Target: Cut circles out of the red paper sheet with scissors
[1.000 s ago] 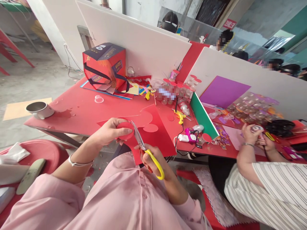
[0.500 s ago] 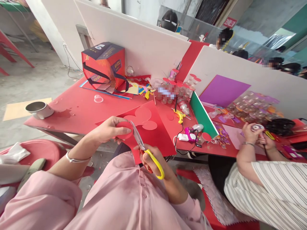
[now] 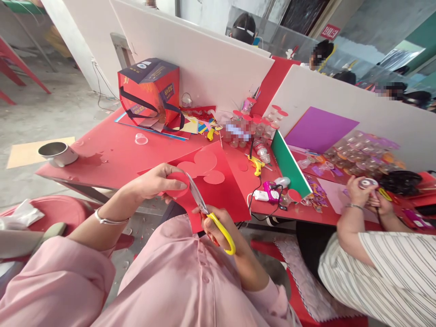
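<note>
My left hand (image 3: pixel 155 181) pinches a round flap of a red paper sheet (image 3: pixel 218 195) held over the table's near edge. The sheet has round holes cut out of it. My right hand (image 3: pixel 221 229) grips yellow-handled scissors (image 3: pixel 207 211), whose blades point up into the sheet beside my left fingertips. Both my arms are in pink sleeves, and a silver bangle sits on my left wrist.
On the red table (image 3: pixel 109 156) stand a red box with black straps (image 3: pixel 150 93), a metal bowl (image 3: pixel 57 153), several small jars (image 3: pixel 254 127), a yellow glue gun (image 3: pixel 255 164) and a green board (image 3: pixel 289 165). White partitions (image 3: pixel 204 63) back the table. A person in a striped shirt (image 3: pixel 378 268) works at my right.
The view shifted slightly. The red sheet and my hands stay in nearly the same pose, with the scissors still in the cut.
</note>
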Demonstrator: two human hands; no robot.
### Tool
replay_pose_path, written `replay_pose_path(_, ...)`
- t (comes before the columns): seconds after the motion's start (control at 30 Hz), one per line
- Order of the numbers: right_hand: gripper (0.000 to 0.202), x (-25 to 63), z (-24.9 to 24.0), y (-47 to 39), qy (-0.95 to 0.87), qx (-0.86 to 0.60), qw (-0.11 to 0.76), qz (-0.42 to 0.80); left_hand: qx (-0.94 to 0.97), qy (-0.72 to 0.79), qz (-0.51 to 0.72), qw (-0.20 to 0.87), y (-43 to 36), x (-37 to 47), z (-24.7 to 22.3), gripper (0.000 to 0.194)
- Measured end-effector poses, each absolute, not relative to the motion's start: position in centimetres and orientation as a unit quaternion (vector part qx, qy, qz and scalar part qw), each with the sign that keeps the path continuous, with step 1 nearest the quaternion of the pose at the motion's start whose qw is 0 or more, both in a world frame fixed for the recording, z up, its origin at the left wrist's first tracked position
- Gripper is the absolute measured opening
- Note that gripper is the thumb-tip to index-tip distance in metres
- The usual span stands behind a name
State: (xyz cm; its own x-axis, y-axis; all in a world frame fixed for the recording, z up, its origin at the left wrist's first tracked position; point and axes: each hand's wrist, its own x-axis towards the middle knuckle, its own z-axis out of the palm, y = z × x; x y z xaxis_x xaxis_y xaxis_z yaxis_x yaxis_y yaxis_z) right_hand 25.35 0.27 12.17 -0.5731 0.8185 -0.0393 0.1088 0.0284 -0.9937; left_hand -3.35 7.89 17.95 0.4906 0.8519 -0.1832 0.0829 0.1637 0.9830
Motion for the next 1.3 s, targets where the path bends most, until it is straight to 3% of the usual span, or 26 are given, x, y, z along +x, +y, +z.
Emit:
replay_pose_path(0.27, 0.086, 25.2, 12.4, 0.3, -0.642, -0.369, 0.288, 0.607, 0.561, 0.408, 0.284, 0.661, 8.2, -3.4, 18.4, 0.023)
replay_pose_path(1.3, 0.086, 25.0, 13.1, 0.1, -0.666, -0.375, 0.277, 0.583, 0.595, 0.399, 0.192, 0.67, 9.2, -5.4, 18.0, 0.022)
